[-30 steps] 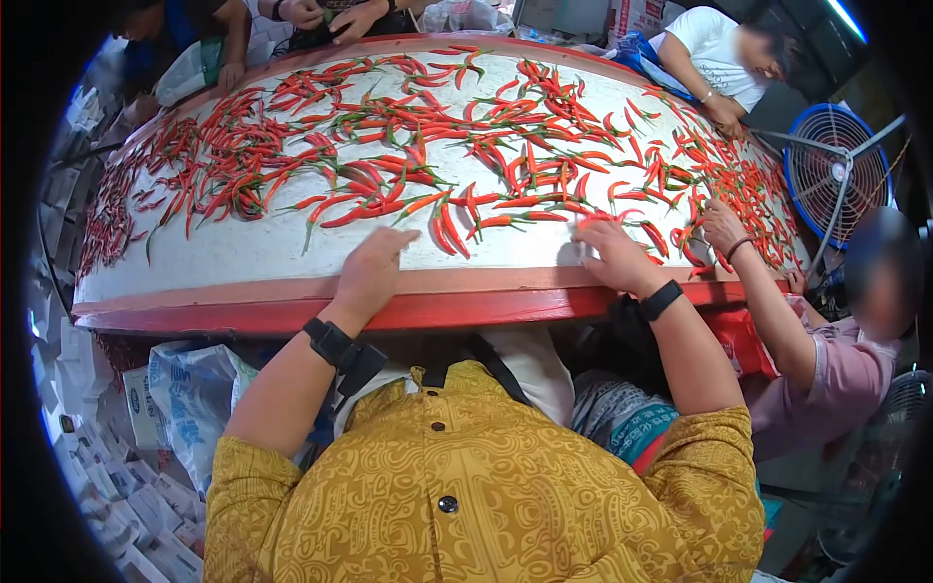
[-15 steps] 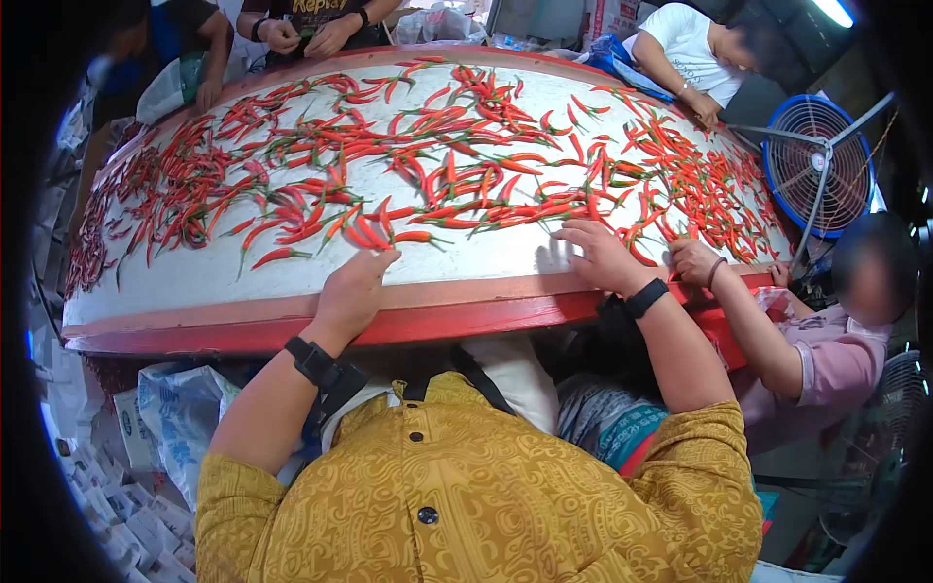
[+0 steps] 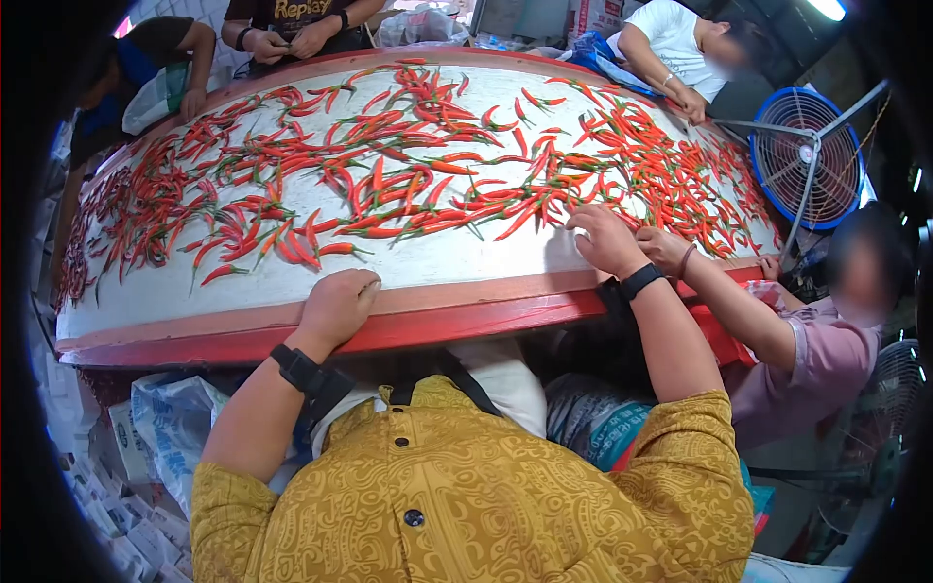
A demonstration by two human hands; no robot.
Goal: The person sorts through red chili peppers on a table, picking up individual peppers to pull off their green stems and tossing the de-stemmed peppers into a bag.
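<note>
Red chili peppers (image 3: 394,232) with green stems lie scattered over a large white-topped table (image 3: 437,267). My left hand (image 3: 338,303) is curled closed over the table's near rim, just below the front chilies. Whatever it may hold is hidden inside the fingers. Further right, my right hand (image 3: 610,241) reaches over the white surface. Its bent fingers are apart, with the fingertips at the front edge of the chili pile. No chili shows clearly between them.
A co-worker's hand (image 3: 663,250) works close beside my right hand. Other people's hands (image 3: 311,37) are along the far side. A blue-rimmed fan (image 3: 807,155) stands at the right end. Plastic bags (image 3: 175,423) are below the table at left.
My view has shifted, so the chilies appear further left. My left hand has drawn back from the front chilies toward the rim. My right hand's fingertips have moved up to the pile.
</note>
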